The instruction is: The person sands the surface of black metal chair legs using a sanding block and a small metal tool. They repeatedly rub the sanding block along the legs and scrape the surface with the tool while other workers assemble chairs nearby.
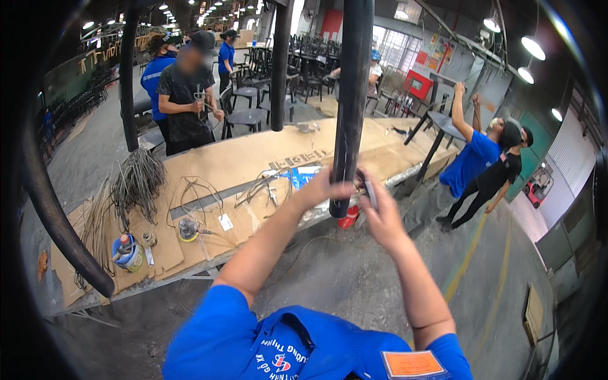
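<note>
A long black leg (349, 107), round and scuffed along its length, comes down from the top edge in front of me. Around its lower end, the fingers of my left hand (322, 189) are closed. Close beside it on the right, my right hand (382, 214) pinches a thin grey piece (370, 192) against or very near the leg; its kind is unclear. More black legs hang about me: a straight one (279, 76), another (128, 82) farther left, and a curved one (66, 231) at the near left. What joins them lies mostly out of view.
A cardboard-covered table (240, 155) runs across ahead, bearing a wire bundle (138, 183), a small bucket (128, 256) and a clear tub (188, 229). Across it stands a co-worker (187, 95). At the right, a person in blue (472, 158) handles a black chair (443, 123) beside another person.
</note>
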